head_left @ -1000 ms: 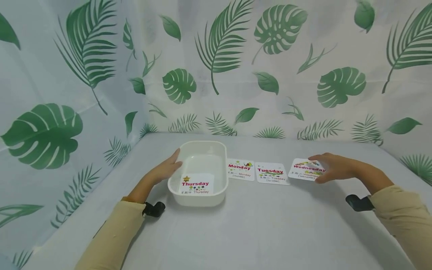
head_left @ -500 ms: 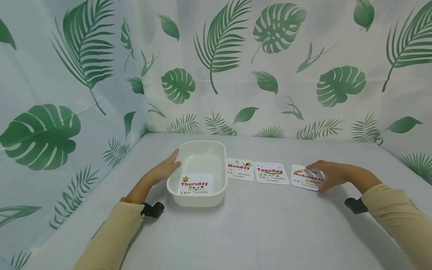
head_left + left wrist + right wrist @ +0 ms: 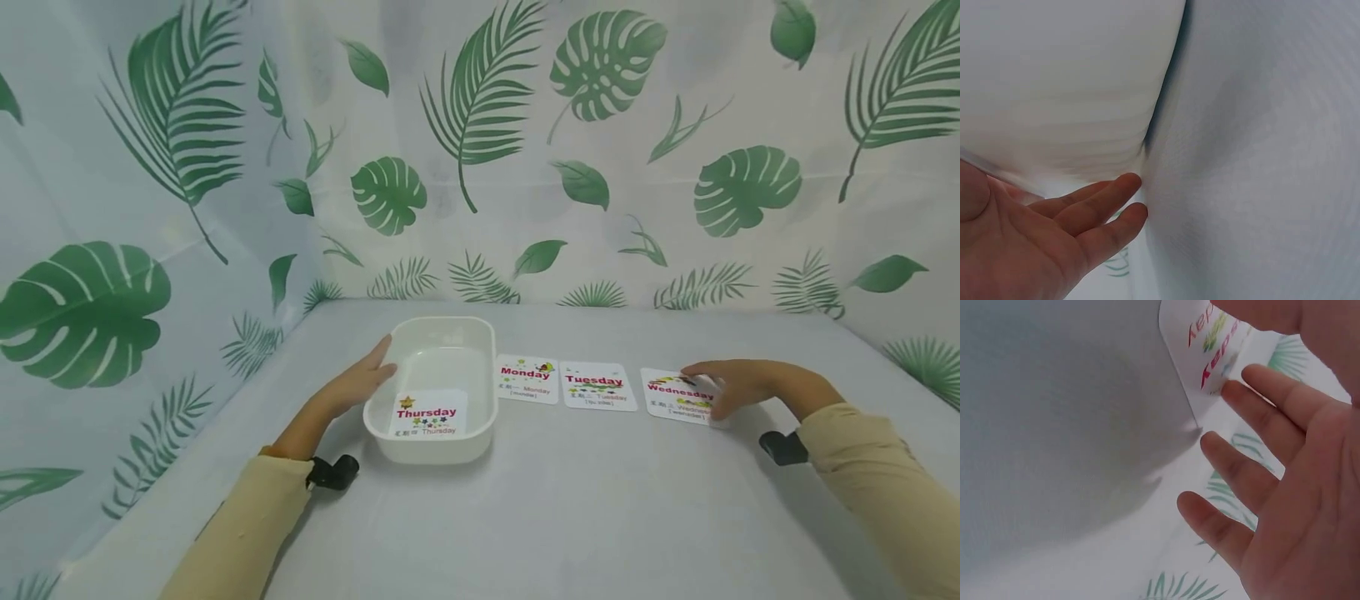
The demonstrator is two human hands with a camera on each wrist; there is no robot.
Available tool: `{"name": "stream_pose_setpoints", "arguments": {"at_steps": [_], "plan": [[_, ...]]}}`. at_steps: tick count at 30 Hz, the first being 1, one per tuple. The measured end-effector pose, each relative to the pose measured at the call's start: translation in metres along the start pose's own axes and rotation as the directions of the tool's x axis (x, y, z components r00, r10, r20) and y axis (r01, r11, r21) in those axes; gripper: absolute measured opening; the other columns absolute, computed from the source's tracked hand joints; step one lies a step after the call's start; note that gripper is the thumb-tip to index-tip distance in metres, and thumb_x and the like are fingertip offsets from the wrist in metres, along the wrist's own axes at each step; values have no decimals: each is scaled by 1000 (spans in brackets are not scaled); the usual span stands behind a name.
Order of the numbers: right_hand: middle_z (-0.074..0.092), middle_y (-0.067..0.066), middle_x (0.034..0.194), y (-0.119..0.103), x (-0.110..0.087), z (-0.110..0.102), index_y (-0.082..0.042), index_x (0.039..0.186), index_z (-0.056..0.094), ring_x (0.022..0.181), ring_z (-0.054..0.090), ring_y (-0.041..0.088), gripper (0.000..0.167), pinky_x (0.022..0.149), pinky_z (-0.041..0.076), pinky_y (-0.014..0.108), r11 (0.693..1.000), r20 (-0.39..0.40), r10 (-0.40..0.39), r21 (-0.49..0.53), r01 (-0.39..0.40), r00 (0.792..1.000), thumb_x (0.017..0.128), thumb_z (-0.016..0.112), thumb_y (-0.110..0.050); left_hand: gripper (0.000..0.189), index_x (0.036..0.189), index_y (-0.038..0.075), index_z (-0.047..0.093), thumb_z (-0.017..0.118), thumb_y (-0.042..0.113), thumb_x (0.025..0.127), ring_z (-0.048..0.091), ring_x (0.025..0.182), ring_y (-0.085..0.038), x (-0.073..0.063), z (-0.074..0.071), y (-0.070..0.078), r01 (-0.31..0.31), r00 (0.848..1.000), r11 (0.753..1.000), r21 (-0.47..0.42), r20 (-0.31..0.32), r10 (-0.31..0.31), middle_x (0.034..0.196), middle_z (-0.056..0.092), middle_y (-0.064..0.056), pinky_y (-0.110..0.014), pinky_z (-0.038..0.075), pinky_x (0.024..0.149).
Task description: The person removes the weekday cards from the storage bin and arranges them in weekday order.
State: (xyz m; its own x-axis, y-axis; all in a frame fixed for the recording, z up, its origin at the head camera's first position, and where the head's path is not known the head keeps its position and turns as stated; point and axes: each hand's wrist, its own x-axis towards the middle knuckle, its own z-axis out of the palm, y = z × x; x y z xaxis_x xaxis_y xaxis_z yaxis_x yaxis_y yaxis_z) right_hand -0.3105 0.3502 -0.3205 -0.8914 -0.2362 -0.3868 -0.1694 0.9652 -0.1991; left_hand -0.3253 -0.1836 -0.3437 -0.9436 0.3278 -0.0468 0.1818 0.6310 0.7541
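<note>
My left hand [image 3: 354,385] holds the left rim of a white plastic basin [image 3: 491,392], thumb over the rim and fingers along the outer wall. In the left wrist view its fingers [image 3: 1100,209] lie beside the basin's side. Inside the basin, a Thursday card [image 3: 427,412] rests face up at the near end. My right hand [image 3: 750,383] hovers at the right side of a Wednesday card [image 3: 675,396], which lies flat on the table. Thumb and fingertips are right at its edges, partly covering it; the right wrist view shows spread, fairly straight fingers [image 3: 1229,462].
A Monday card [image 3: 527,381] and a Tuesday card [image 3: 597,386] lie in a row right of the basin, with a gap between Tuesday and Wednesday. A white cloth covers the table [image 3: 570,508]. Leaf-patterned curtains [image 3: 480,225] stand behind and to the left.
The right hand brought the Wednesday card slightly nearer and down flat on the table, then its fingers loosened. The left hand stayed at the basin. The head view shifted a little.
</note>
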Motion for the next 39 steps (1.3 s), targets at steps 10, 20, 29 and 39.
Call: {"name": "stream_pose_setpoints", "arguments": {"at_steps": [10, 20, 29, 39], "plan": [[21, 35, 141, 2, 3, 2, -5, 142, 27, 125, 18, 59, 90, 95, 22, 71, 1000, 0, 0, 11, 0, 1000, 76, 63, -53, 62, 145, 4, -10, 28, 21, 99, -8, 140, -33, 0, -2, -9, 16, 1000, 1000, -17, -8, -16, 153, -11, -15, -50, -2, 113], [16, 29, 146, -2, 4, 8, -7, 140, 34, 128, 10, 57, 80, 97, 16, 72, 993, -32, -61, 99, 64, 998, 77, 64, -45, 61, 145, 4, -10, 28, 21, 100, -8, 140, -34, -4, -3, -10, 25, 1000, 1000, -14, -6, -25, 153, -11, -15, -51, -1, 113], [19, 30, 145, -1, 4, 6, -8, 138, 38, 128, 15, 57, 69, 97, 20, 71, 995, -105, -64, 72, 72, 992, 81, 61, -40, 61, 145, 4, -10, 27, 21, 100, -6, 140, -34, -4, -7, -4, 8, 1000, 1000, 5, -11, -8, 153, -10, -15, -50, 0, 113], [31, 29, 141, -29, -3, 10, -6, 137, 41, 126, 24, 54, 68, 95, 25, 70, 994, -277, -76, 50, 94, 958, 84, 58, -45, 62, 145, 3, -10, 28, 22, 100, -7, 141, -32, 3, -4, 0, 4, 1000, 1000, 2, 10, -4, 153, -10, -14, -49, 0, 114]]}}
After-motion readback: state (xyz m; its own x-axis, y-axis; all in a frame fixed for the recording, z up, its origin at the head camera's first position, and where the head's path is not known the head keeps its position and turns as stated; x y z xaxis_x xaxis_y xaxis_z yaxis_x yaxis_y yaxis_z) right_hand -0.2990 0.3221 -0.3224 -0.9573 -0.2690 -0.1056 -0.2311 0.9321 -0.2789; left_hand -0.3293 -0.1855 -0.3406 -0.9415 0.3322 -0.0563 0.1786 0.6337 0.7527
